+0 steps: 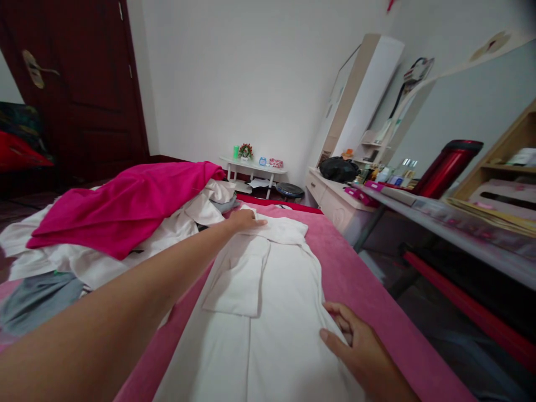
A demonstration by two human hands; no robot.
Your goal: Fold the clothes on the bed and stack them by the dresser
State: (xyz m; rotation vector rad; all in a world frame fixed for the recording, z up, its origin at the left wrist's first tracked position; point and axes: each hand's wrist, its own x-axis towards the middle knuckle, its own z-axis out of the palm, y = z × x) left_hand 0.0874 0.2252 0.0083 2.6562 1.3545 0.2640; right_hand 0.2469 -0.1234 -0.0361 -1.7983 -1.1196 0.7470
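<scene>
A white long-sleeved garment [288, 285], perhaps a shirt, lies stretched out before me on the pink bedspread [355, 279]. Its sides are folded inward, and a folded sleeve [237, 285] rests on its upper left part. At the far end, my left hand [246, 220] is closed on the garment's top left corner, my forearm crossing over the bed. My right hand [355, 340] grips the near right edge between thumb and curled fingers. Some of its fingertips are hidden by the cloth.
To the left is a pile of white and grey clothes [84, 262] under a bright pink cloth [138, 201]. A desk [419, 206] with a red flask [450, 167] runs along the right. A small white table [251, 164] and a round stool [290, 190] stand beyond the bed.
</scene>
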